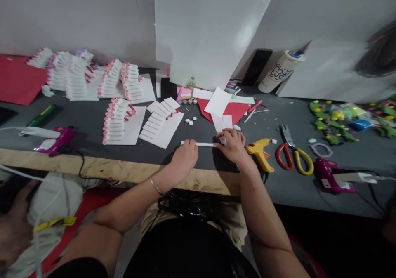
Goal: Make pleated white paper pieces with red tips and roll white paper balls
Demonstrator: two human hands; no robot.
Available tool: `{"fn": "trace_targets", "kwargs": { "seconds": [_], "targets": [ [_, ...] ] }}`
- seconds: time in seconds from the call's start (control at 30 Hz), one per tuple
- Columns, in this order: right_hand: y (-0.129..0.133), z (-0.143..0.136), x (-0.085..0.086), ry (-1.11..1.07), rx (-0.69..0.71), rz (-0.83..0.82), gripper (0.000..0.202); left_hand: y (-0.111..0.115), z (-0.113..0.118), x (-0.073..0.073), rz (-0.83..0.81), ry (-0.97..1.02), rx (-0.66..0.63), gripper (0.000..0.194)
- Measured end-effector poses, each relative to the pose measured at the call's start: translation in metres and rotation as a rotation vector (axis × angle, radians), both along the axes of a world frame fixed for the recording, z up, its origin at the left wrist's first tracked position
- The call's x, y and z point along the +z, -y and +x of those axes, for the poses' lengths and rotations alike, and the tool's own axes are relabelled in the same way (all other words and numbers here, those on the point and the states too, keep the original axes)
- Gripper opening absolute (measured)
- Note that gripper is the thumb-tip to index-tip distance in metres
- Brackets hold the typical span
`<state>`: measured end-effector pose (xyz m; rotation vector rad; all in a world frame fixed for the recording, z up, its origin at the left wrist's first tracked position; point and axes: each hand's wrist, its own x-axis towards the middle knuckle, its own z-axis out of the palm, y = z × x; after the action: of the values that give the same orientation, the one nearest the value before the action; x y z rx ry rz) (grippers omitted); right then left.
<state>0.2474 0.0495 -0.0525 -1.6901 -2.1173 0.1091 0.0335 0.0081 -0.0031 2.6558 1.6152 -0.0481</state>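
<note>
A narrow white paper strip (206,144) lies flat near the table's front edge. My left hand (185,156) has its fingers together and pressed on the left end of the strip. At the other end is my right hand (233,146), its thumb and fingers pinched on a small white paper piece (222,140), with the thumb by the strip's end. Just beyond the hands are white paper cards (218,101) on red paper (239,112). Small white discs (191,122) sit beyond my left hand. The yellow glue gun (260,152) lies right of my right hand.
Scissors (291,150) with red and yellow handles lie right of the glue gun. A purple power socket (329,177) is farther right, another (58,140) far left. Folded white paper pieces with pink edges (114,121) stand left. A white tumbler (278,71) leans at the back.
</note>
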Motion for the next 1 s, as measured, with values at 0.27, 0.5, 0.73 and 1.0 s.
{"fn": "trace_targets", "kwargs": {
  "seconds": [0.27,0.5,0.73,1.0],
  "targets": [
    [0.000,0.001,-0.003,-0.016,-0.017,0.015,0.027,0.011,0.007,-0.003,0.029,-0.017,-0.006,0.050],
    [0.010,-0.004,0.018,-0.070,-0.036,0.126,0.025,0.008,0.011,0.001,0.000,-0.062,0.017,0.051],
    [0.061,-0.047,0.027,0.001,0.281,0.040,0.041,0.008,0.007,-0.007,0.040,-0.047,0.003,0.039],
    [0.055,-0.034,0.002,0.072,0.256,-0.006,0.046,0.002,-0.016,-0.013,0.101,0.002,-0.026,0.029]
  ]
}}
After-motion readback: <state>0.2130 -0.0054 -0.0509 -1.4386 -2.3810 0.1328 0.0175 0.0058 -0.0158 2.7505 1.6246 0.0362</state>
